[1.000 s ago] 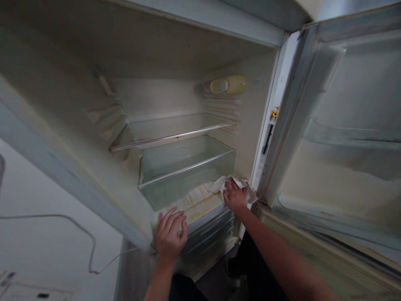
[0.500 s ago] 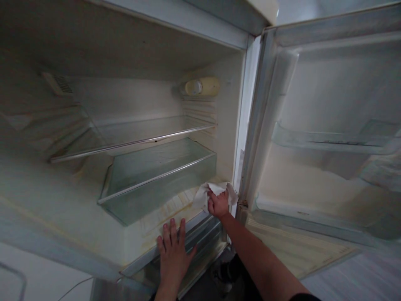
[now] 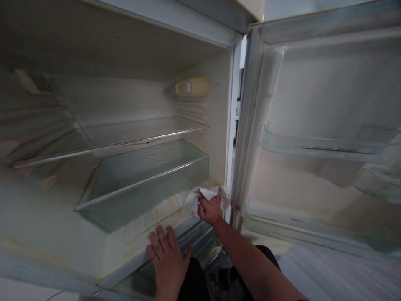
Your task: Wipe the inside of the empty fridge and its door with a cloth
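I look into an open fridge (image 3: 125, 54) with nothing on its shelves. My right hand (image 3: 209, 209) is closed on a white cloth (image 3: 196, 197), pressed onto the stained white ledge (image 3: 147, 217) at the bottom right corner of the compartment. My left hand (image 3: 166, 259) lies flat with fingers spread on the front edge of that ledge, holding nothing. Two glass shelves (image 3: 140, 167) sit above and behind the ledge.
The fridge door (image 3: 316, 138) stands open to the right, with clear door racks (image 3: 313, 144). A yellowish thermostat housing (image 3: 191, 87) is on the right inner wall. Below the ledge is a clear drawer (image 3: 194, 240). My dark trousers show at the bottom.
The view has swung left, so the fridge interior fills more of the frame. My left hand slid right along the front edge; the right hand keeps the cloth in the bottom right corner.
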Available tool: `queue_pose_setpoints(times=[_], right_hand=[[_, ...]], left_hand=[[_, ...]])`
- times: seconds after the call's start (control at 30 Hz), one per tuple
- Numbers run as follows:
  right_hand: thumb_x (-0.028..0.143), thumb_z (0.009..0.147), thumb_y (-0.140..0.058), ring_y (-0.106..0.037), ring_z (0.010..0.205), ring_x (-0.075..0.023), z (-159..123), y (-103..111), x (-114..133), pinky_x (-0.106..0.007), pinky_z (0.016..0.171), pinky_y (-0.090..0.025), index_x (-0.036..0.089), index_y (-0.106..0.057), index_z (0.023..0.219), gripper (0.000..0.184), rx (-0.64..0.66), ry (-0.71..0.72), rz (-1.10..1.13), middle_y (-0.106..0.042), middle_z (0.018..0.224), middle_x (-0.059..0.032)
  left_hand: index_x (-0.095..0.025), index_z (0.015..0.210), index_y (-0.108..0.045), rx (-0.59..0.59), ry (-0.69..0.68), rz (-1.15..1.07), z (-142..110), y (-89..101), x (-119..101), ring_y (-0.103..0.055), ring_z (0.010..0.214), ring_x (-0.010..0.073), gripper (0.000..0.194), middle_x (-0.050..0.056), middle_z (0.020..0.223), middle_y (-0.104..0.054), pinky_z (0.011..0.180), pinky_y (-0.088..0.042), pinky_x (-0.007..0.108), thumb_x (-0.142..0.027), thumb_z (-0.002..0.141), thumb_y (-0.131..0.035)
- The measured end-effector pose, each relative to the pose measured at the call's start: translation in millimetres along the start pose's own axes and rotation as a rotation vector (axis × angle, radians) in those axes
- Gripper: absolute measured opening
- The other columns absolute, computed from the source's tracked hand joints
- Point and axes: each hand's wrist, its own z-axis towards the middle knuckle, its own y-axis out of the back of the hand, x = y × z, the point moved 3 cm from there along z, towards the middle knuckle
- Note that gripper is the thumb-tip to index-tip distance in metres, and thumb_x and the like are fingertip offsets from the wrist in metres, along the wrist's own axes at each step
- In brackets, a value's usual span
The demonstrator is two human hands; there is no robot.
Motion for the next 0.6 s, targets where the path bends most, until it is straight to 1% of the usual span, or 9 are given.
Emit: queue_pose_setpoints(times=[0.1,0.17,0.23,0.3,0.37,0.4,0.47,0.53,0.6], right_hand=[[0.047,0.089,-0.051,-0.060,0.095,-0.0267,0.4,0.7,0.1,-0.054,0.114,-0.018,0.028,-0.072,0.127,0.048,0.060,-0.027,0.003,-0.073,0.094,-0.0069],[0.047,0.089,-0.052,-0.059,0.103,-0.0284,0.9,1.6,0.5,-0.055,0.117,-0.013,0.028,-0.071,0.130,0.049,0.057,-0.021,0.003,-0.074,0.104,-0.0069],[0.046,0.088,-0.053,-0.058,0.109,-0.0293,1.3,3.3,1.7,-0.056,0.119,-0.010,0.027,-0.070,0.132,0.050,0.055,-0.023,0.000,-0.074,0.113,-0.0075],[0.043,0.089,-0.053,-0.058,0.106,-0.0284,1.0,6.5,4.4,-0.055,0.117,-0.014,0.025,-0.068,0.136,0.052,0.084,-0.045,-0.001,-0.074,0.113,-0.0088],[0.041,0.090,-0.054,-0.059,0.104,-0.0275,-0.8,12.7,8.8,-0.052,0.114,-0.021,0.024,-0.064,0.140,0.054,0.120,-0.080,0.004,-0.073,0.111,-0.0102],[0.039,0.090,-0.054,-0.059,0.104,-0.0275,-2.4,17.0,11.5,-0.051,0.112,-0.025,0.024,-0.061,0.144,0.056,0.132,-0.099,0.008,-0.073,0.110,-0.0108],[0.035,0.092,-0.054,-0.060,0.108,-0.0284,-6.9,26.9,17.1,-0.047,0.110,-0.030,0.023,-0.056,0.149,0.058,0.142,-0.138,0.017,-0.073,0.112,-0.0121],[0.032,0.094,-0.052,-0.059,0.116,-0.0291,-12.7,36.5,22.4,-0.046,0.111,-0.032,0.022,-0.053,0.151,0.057,0.139,-0.164,0.039,-0.071,0.122,-0.0134],[0.029,0.096,-0.049,-0.056,0.125,-0.0283,-19.3,44.1,28.1,-0.043,0.114,-0.033,0.021,-0.056,0.148,0.052,0.116,-0.162,0.100,-0.066,0.134,-0.0133]], left_hand=[[0.000,0.155,-0.028,0.015,-0.037,-0.082,13.4,-3.9,5.4,-0.008,0.157,0.0462,0.079,0.034,0.162,-0.027,0.118,-0.019,0.074,-0.046,0.094,-0.047],[-0.005,0.148,-0.039,0.028,-0.074,-0.171,34.2,-7.1,4.5,-0.017,0.156,0.0446,0.072,0.029,0.159,-0.037,0.119,-0.024,0.069,-0.051,0.094,-0.048],[-0.008,0.143,-0.045,0.036,-0.099,-0.251,62.7,-8.6,-2.8,-0.029,0.152,0.0418,0.065,0.025,0.155,-0.045,0.119,-0.033,0.061,-0.051,0.095,-0.050],[-0.008,0.139,-0.049,0.069,-0.093,-0.261,92.7,-9.0,-14.7,-0.048,0.140,0.0387,0.054,0.025,0.143,-0.057,0.114,-0.039,0.058,-0.041,0.096,-0.048],[-0.010,0.133,-0.056,0.194,-0.159,-0.243,116.3,-10.4,-30.6,-0.059,0.128,0.0365,0.044,0.023,0.130,-0.066,0.111,-0.041,0.057,-0.029,0.095,-0.048],[-0.012,0.131,-0.059,0.213,-0.190,-0.254,124.4,-9.5,-37.3,-0.063,0.121,0.0346,0.041,0.020,0.123,-0.070,0.109,-0.043,0.055,-0.025,0.093,-0.049],[-0.013,0.127,-0.062,0.238,-0.233,-0.280,133.0,-6.2,-46.4,-0.067,0.109,0.0323,0.038,0.017,0.112,-0.073,0.102,-0.048,0.050,-0.020,0.091,-0.052],[-0.014,0.119,-0.066,0.234,-0.256,-0.322,133.7,0.3,-49.7,-0.070,0.099,0.0302,0.033,0.015,0.102,-0.073,0.093,-0.052,0.045,-0.017,0.089,-0.053],[-0.016,0.113,-0.067,0.218,-0.281,-0.384,129.5,10.0,-51.0,-0.070,0.092,0.0274,0.028,0.013,0.099,-0.072,0.086,-0.053,0.040,-0.014,0.089,-0.051]])
